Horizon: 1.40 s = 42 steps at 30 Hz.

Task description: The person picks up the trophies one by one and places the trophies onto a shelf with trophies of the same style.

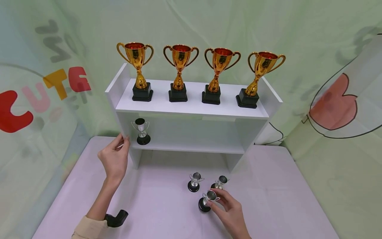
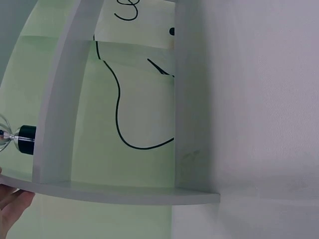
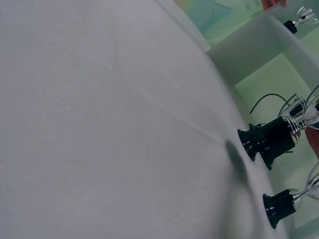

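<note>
My right hand (image 1: 231, 210) pinches a small silver trophy cup (image 1: 211, 196) with a round black base between thumb and fingers. Its black base (image 3: 276, 137) shows large in the right wrist view, where most of the hand is out of frame. Just behind it on the table are a second small silver cup (image 1: 195, 179) and a third one (image 1: 222, 181), the latter partly hidden by my fingers. My left hand (image 1: 114, 159) grips the front edge of the left side panel of a white shelf (image 1: 191, 149). Close beside those fingers, another small silver cup (image 1: 142, 131) stands on the middle shelf.
Several gold trophies (image 1: 179, 63) on square black bases stand in a row along the top shelf. Under my left wrist a black curved object (image 1: 117, 219) sticks out by the sleeve. Printed cloth (image 1: 191, 20) hangs behind and around the white-covered table (image 1: 161, 205).
</note>
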### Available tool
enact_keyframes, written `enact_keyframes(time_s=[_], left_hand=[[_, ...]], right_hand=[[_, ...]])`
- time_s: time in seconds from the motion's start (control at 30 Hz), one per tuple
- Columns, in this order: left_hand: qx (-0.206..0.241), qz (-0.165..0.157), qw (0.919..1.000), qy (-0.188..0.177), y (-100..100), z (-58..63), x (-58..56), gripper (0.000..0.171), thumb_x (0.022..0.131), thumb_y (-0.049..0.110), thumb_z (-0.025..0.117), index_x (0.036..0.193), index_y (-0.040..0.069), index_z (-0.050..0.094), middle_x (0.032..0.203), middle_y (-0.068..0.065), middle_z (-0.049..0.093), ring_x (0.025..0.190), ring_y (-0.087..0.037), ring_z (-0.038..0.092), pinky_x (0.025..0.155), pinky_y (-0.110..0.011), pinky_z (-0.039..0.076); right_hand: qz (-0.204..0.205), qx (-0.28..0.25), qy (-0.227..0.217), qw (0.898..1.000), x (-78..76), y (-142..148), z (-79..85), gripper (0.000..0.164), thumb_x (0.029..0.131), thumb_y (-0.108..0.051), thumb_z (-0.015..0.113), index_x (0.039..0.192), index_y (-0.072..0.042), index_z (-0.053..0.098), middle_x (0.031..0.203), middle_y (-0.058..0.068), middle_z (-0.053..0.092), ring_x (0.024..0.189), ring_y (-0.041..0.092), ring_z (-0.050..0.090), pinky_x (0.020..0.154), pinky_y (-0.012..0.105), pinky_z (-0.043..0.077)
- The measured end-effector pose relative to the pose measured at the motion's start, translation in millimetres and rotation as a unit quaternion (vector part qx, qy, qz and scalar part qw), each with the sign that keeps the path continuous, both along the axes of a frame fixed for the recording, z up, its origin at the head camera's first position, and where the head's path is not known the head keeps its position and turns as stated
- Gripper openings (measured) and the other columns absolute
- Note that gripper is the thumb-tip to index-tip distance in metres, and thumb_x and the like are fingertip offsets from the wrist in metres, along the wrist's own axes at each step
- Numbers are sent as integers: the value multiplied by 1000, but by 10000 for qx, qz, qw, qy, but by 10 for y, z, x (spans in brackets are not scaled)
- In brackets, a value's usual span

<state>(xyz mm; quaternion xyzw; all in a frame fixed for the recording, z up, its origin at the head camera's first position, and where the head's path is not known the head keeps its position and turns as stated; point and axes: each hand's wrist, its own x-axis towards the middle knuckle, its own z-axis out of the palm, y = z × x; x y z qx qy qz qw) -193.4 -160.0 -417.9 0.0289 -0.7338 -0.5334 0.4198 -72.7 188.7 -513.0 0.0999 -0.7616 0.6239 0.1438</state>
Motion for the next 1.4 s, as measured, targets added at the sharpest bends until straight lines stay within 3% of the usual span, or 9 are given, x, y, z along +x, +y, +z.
enact_keyframes(time_s=[0.27, 0.73, 0.9, 1.13, 1.4], left_hand=[[1, -68, 9999, 79, -4, 1, 9, 22, 91, -3, 72, 112, -1, 78, 94, -24, 77, 76, 19, 63, 72, -2, 50], [-30, -79, 9999, 94, -2, 17, 20, 22, 91, -2, 72, 112, -2, 78, 95, -24, 77, 77, 19, 63, 72, -2, 50], [-57, -83, 9999, 97, -8, 15, 28, 22, 92, -2, 71, 112, -1, 78, 94, -24, 77, 77, 19, 63, 73, -2, 51], [-71, -45, 9999, 80, -17, -10, 15, 22, 92, -3, 69, 112, -4, 77, 94, -25, 77, 77, 20, 63, 73, -3, 52], [-71, -42, 9999, 111, -18, -25, -3, 21, 91, -4, 69, 111, -5, 78, 94, -26, 76, 77, 20, 63, 73, -4, 52]], right_hand=[[412, 141, 464, 9980, 13, 4, 269, 43, 78, 16, 79, 119, 4, 69, 114, 16, 72, 100, 7, 71, 89, 20, 58], [839, 266, 492, 9949, -108, -96, 752, 38, 83, 9, 79, 119, 1, 69, 114, 11, 73, 95, 11, 73, 88, 22, 59], [818, 194, 345, 9959, -214, -201, 940, 38, 83, 7, 81, 119, -3, 71, 114, 7, 73, 96, 12, 73, 89, 24, 60], [1132, 26, 260, 9932, -430, -384, 1205, 40, 83, 6, 80, 122, -1, 70, 113, 12, 73, 95, 16, 72, 95, 28, 59], [1082, 11, -55, 9941, -661, -584, 1433, 40, 83, 2, 82, 121, -4, 72, 117, 12, 72, 97, 15, 71, 92, 25, 59]])
